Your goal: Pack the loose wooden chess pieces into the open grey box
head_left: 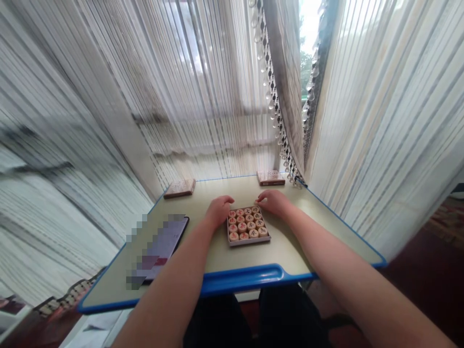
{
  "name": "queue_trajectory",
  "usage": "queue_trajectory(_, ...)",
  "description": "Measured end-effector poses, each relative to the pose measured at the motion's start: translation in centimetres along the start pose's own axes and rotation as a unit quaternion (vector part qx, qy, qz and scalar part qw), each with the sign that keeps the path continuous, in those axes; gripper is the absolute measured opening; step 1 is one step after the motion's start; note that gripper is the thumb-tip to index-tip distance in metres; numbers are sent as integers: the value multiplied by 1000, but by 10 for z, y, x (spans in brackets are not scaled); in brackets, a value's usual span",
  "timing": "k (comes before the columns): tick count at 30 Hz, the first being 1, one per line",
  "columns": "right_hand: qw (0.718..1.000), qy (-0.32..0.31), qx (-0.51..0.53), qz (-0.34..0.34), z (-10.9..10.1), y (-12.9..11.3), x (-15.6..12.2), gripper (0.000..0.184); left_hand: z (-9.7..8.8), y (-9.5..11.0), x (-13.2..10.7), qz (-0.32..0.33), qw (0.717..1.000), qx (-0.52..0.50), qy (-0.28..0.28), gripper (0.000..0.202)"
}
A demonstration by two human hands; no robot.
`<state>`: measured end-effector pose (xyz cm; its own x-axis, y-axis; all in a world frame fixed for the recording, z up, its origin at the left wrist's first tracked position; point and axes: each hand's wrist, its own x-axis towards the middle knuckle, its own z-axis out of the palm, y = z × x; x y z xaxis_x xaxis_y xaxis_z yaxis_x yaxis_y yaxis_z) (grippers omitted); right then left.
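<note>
A shallow square box (pixel 250 243) of round wooden xiangqi pieces stands on the table in front of me. The pieces lie in rows, red characters on the left and black on the right. My left hand (pixel 218 209) rests against the box's far left corner, its thumb side stretched out over the table and its other fingers partly hidden. By the far right corner is my right hand (pixel 271 199), with fingers bent and tips drawn together. Whatever is between those fingertips is too small to name.
A brown flat box (pixel 180 187) lies at the table's far left corner, and a similar box (pixel 270 178) at the far right. A tablet (pixel 168 246), partly blurred out, lies to the left. The table (pixel 326 232) has a blue rim; string curtains (pixel 203 96) hang behind.
</note>
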<state>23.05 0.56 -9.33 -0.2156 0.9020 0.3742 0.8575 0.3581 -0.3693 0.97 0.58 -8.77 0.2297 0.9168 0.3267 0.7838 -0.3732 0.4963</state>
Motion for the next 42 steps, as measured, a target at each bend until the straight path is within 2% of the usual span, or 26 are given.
queue_trajectory(6,999,1,-33,23,-2,0,1,18,-7,11,-5,0,999,-38,-37,32)
queue_trajectory(12,999,-12,-16,28,-3,-3,-1,19,-20,29,-16,57,977,-118,-167,61)
queue_trajectory(17,998,-28,-30,50,-5,-6,-2,22,-23,34,-19,66,974,-90,-198,71)
queue_trajectory(21,998,-26,-29,47,-4,-5,-1,22,-22,35,-19,59,974,-95,-197,68)
queue_trajectory(25,999,-11,-37,37,-1,-2,1,18,-18,34,-17,38,977,-125,-167,59)
queue_trajectory(34,1000,-4,-11,22,-2,3,-1,11,-11,25,-13,12,987,-109,-120,47)
queue_trajectory(38,998,54,20,19,-5,-3,-3,14,-9,23,-13,-15,991,-106,-85,42)
queue_trajectory(42,990,111,58,-63,-8,-22,-11,16,-11,25,-12,52,990,-123,-41,33)
